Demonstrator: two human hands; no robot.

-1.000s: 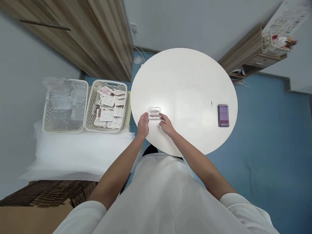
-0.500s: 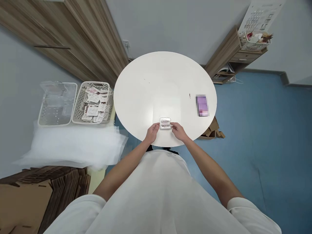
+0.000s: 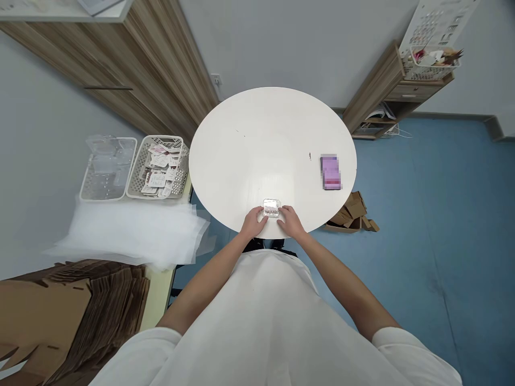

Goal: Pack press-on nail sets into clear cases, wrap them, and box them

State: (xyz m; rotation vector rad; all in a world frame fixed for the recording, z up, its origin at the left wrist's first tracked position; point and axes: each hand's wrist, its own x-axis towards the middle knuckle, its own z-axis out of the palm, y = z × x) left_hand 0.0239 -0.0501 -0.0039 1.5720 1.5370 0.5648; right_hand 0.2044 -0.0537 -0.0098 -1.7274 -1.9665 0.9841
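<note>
A small clear plastic case [image 3: 271, 208] is at the near edge of the white round table. A row of small dark reddish pieces shows in its lower half; the kind is too small to make out. My left hand [image 3: 252, 222] grips its left side, with thumb and fingers closed against the edge. On the opposite side my right hand [image 3: 292, 222] pinches the case the same way. Whether the case is lifted or rests on the tabletop [image 3: 265, 134] I cannot tell. To the right on the table lies a blurred purple item [image 3: 331, 172].
At left stand a white basket of printed cards [image 3: 157, 166] and another holding clear plastic cases [image 3: 107, 169]. White sheets [image 3: 132, 228] and stacked cardboard [image 3: 108, 305] lie nearer me. A carton of cardboard pieces [image 3: 348, 212] is on the floor, right of the table.
Two rows of pieces showed in the case before; now one row shows, with a clear part above it. My thumbs have come in at its near corners. The view has shifted slightly.
</note>
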